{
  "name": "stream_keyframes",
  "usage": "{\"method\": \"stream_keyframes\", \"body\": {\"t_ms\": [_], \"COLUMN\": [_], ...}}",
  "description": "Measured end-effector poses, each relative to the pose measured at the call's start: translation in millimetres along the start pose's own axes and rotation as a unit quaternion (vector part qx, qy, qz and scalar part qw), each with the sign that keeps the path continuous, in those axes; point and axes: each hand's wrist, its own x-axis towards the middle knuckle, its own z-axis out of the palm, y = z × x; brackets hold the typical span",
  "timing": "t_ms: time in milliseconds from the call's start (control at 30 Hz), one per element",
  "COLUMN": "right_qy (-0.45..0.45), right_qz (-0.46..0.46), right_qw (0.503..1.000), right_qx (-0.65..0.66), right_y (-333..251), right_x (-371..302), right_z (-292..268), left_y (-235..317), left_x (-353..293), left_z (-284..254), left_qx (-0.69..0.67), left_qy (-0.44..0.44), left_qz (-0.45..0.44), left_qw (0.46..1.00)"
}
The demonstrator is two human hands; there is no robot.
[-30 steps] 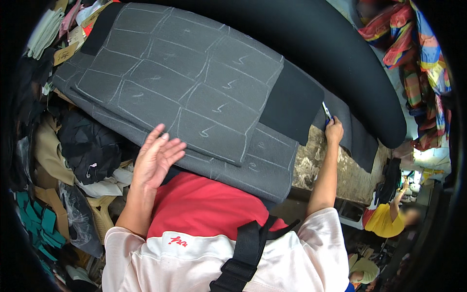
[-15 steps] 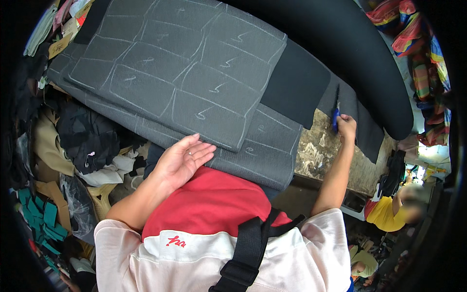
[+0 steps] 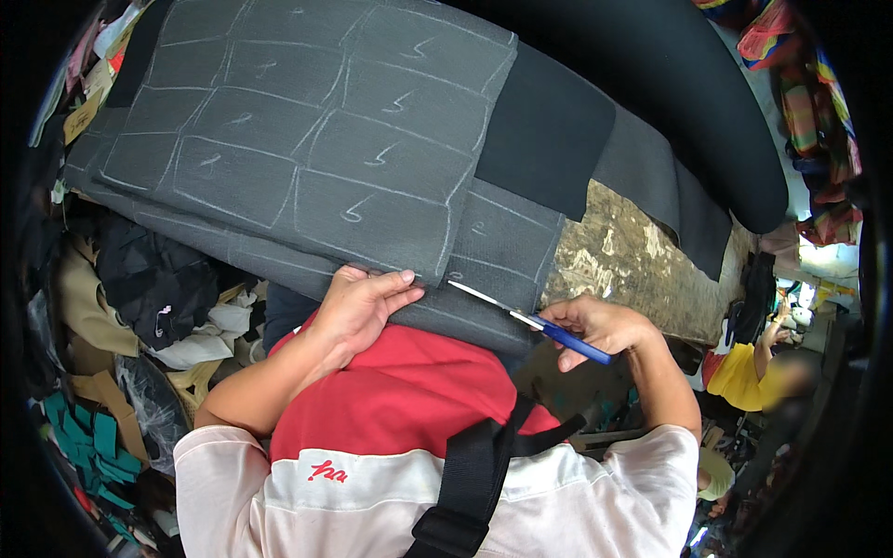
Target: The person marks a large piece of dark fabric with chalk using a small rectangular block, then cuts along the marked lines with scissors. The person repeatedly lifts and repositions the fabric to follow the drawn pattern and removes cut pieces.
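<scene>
Head view: grey fabric [image 3: 307, 149] is stacked in layers on the desk [image 3: 623, 256], marked with a chalk grid. The left hand [image 3: 363, 302] is laid flat on the near edge of the stack, fingers extended, nothing gripped. The right hand [image 3: 600, 325] is closed round the blue handle of the scissors [image 3: 526, 321]. Whether the blades are parted cannot be told. The scissors' long axis runs from lower right to upper left, tip aimed at the fabric edge just right of the left fingertips. The tip is just beside the edge; contact cannot be confirmed. The right hand is nearer the bare desk, the left nearer the chalked panels. Dark scraps [image 3: 149, 279] are piled to the left.
</scene>
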Motion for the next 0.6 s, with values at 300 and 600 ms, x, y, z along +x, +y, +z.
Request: {"method": "stream_keyframes", "body": {"t_ms": [300, 600], "right_qy": [-0.088, -0.11], "right_qz": [0.062, 0.113], "right_qw": [0.99, 0.981], "right_qx": [-0.087, -0.115], "right_y": [-25.1, -58.8], "right_x": [28.2, 41.8], "right_z": [-12.5, -13.4], "left_y": [-5.5, -7.9], "left_x": [0.1, 1.9], "left_z": [0.2, -3.7], "left_qx": [0.055, 0.065], "left_qy": [-0.016, -0.051], "left_qz": [0.02, 0.027], "left_qw": [0.998, 0.996]}}
